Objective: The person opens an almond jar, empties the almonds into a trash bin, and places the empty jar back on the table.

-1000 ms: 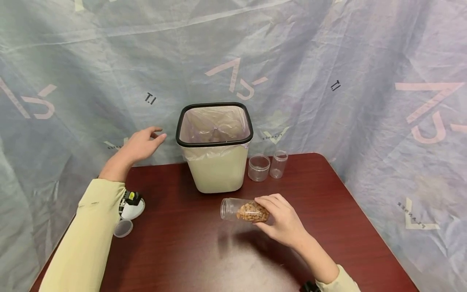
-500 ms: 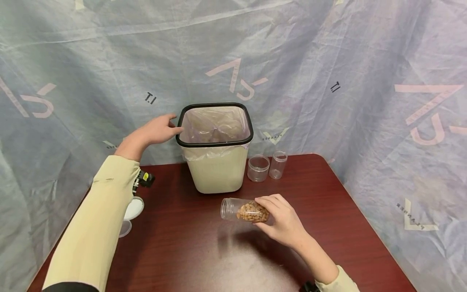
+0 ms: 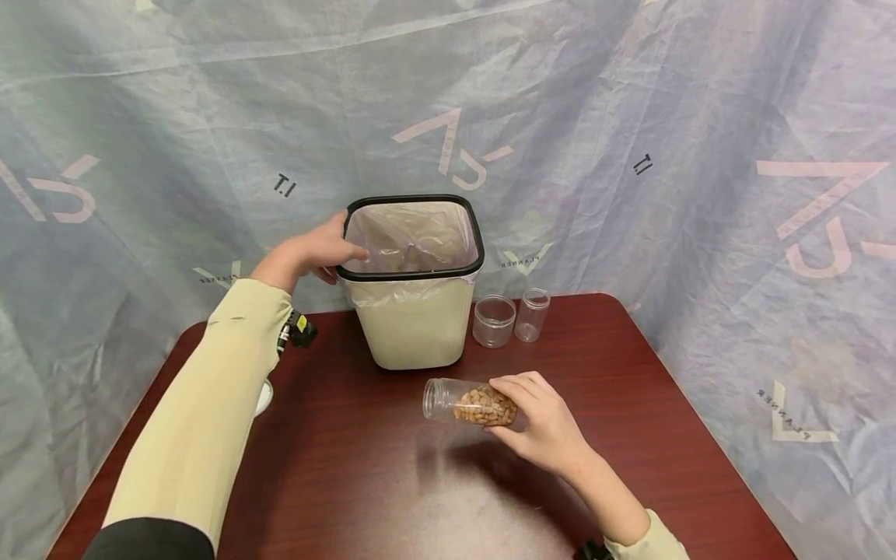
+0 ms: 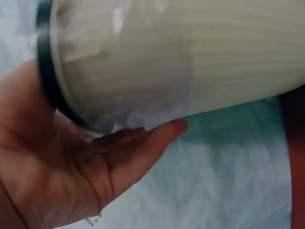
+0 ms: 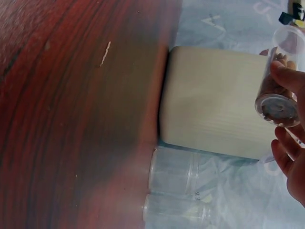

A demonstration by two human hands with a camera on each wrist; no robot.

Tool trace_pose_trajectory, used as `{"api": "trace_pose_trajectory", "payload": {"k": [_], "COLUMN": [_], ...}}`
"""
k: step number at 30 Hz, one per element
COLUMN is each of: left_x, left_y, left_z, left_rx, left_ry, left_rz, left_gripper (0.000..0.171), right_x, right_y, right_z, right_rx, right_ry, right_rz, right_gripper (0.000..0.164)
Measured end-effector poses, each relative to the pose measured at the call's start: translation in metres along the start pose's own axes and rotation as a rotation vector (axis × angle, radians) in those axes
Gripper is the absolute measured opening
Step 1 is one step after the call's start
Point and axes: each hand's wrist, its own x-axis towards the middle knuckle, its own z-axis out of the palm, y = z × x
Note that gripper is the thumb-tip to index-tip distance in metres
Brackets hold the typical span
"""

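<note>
My left hand (image 3: 318, 247) is at the left rim of a cream trash bin (image 3: 416, 334) with a black rim and a clear liner. Its thumb reaches over the rim to the inside, while the fingers lie along the outside, as the left wrist view shows of the hand (image 4: 71, 167) and bin (image 4: 228, 57). In my right hand (image 3: 542, 428), a clear jar (image 3: 437, 400) lies on its side above the table, gripped near its base. Brown nuts (image 3: 483, 406) fill its lower part, and its uncapped mouth points left. The right wrist view shows the jar's base (image 5: 276, 109).
Right of the bin stand two clear jars, one short and wide (image 3: 494, 320), one tall and narrow (image 3: 533, 315). A white round piece (image 3: 264, 397) peeks from behind the left sleeve. A printed cloth (image 3: 595, 117) hangs behind the reddish table (image 3: 336, 482).
My left hand has moved right from beside the bin and taken hold of its rim. The right hand and jar have stayed put. The left sleeve now covers the clear lid near the white piece.
</note>
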Motion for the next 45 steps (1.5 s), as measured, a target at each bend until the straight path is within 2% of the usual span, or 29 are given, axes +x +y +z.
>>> {"api": "trace_pose_trajectory", "payload": {"k": [6, 14, 18, 25, 32, 45], "left_x": [0.006, 0.005, 0.005, 0.008, 0.011, 0.017], "left_y": [0.005, 0.009, 0.009, 0.013, 0.009, 0.008], "left_z": [0.008, 0.017, 0.022, 0.025, 0.028, 0.031], "left_rx": [-0.006, 0.122, 0.154, 0.179, 0.192, 0.233], "left_ry": [0.1, 0.255, 0.311, 0.338, 0.345, 0.364], "left_rz": [-0.007, -0.02, -0.031, -0.034, -0.039, -0.017], "left_gripper": [0.088, 0.082, 0.081, 0.08, 0.081, 0.08], "right_x": [-0.001, -0.004, -0.004, 0.004, 0.021, 0.071], "right_y": [-0.002, -0.003, -0.002, 0.006, 0.019, 0.056], "right_z": [-0.001, -0.002, -0.004, -0.02, -0.043, -0.097], "right_rx": [-0.002, 0.007, 0.011, 0.023, -0.01, -0.169], "right_ry": [-0.005, -0.003, 0.002, 0.089, 0.172, 0.179], "right_rz": [-0.001, 0.003, -0.001, 0.006, -0.008, -0.062], "right_gripper": [0.067, 0.067, 0.066, 0.065, 0.062, 0.06]}}
